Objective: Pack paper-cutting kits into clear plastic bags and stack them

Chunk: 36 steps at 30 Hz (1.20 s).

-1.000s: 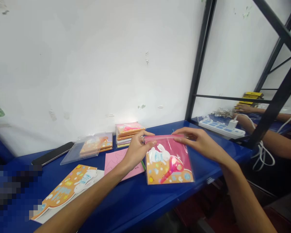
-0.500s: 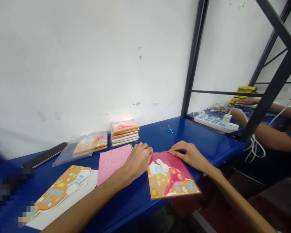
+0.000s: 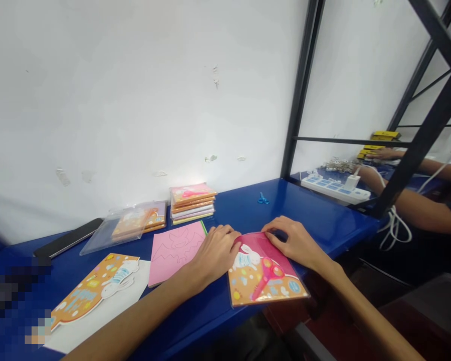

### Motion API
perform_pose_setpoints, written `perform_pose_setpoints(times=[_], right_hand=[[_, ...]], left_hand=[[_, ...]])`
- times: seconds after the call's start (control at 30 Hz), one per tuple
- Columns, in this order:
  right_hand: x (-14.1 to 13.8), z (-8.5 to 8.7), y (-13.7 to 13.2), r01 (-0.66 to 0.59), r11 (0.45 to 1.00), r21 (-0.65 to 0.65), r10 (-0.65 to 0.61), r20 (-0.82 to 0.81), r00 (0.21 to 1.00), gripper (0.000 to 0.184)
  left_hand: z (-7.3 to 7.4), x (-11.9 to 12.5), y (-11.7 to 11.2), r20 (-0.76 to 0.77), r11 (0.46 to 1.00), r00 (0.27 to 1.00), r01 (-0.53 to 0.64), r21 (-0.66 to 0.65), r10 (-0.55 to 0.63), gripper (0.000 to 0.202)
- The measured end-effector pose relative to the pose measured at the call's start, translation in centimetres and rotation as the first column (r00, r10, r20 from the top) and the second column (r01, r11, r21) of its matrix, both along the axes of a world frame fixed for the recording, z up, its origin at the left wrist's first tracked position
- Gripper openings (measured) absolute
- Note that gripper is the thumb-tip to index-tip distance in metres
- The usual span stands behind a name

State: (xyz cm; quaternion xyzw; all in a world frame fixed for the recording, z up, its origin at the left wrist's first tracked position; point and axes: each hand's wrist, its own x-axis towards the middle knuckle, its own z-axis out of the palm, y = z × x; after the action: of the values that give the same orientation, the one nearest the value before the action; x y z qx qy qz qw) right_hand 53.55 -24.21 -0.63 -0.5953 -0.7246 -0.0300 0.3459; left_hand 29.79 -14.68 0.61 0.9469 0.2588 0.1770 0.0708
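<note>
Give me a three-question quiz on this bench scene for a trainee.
1. True or false: the left hand and the right hand both touch the rabbit-printed packet.
2. What colour are the small scissors behind the hands?
3. Fill in the blank: the black phone lies to the ___ of the stacked packets, as seen in the view.

Key: 1 true; 2 blue; 3 left.
</note>
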Motion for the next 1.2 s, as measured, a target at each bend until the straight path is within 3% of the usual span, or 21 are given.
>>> perform_pose_setpoints(times=[0.13,0.23,0.53,0.87,1.2], right_hand=[[0.05,-0.34,0.13,0.035,0.999,0.037,-0.035,0.000,0.999,0.015],[0.10,-0.35,0.14,-0.019,0.998,0.065,0.018,0.025,1.000,0.015],[0.29,-0.25,0.14,-0.045,0.998,0.042,0.044,0.020,0.999,0.021],[0.44,0.09,-0.20,-0.007,1.000,0.026,0.010,-0.128,0.992,0.014],[0.37,0.00,-0.06,-0.053,0.999,0.012,0.054,-0.063,0.997,0.020]], left_hand=[[0.08,-0.11,-0.11,0.040,0.999,0.998,0.046,0.017,-0.047,0.037],[0.10,-0.19,-0.01,-0.006,0.992,0.992,0.123,0.041,-0.123,0.040],[0.08,-0.03,-0.36,0.090,0.987,0.990,0.121,-0.102,-0.112,0.034],[-0.11,0.08,-0.73,-0.020,0.983,0.987,0.159,0.097,-0.158,0.035],[-0.40,0.16,-0.40,-0.040,0.973,0.983,0.181,0.146,-0.177,0.033]])
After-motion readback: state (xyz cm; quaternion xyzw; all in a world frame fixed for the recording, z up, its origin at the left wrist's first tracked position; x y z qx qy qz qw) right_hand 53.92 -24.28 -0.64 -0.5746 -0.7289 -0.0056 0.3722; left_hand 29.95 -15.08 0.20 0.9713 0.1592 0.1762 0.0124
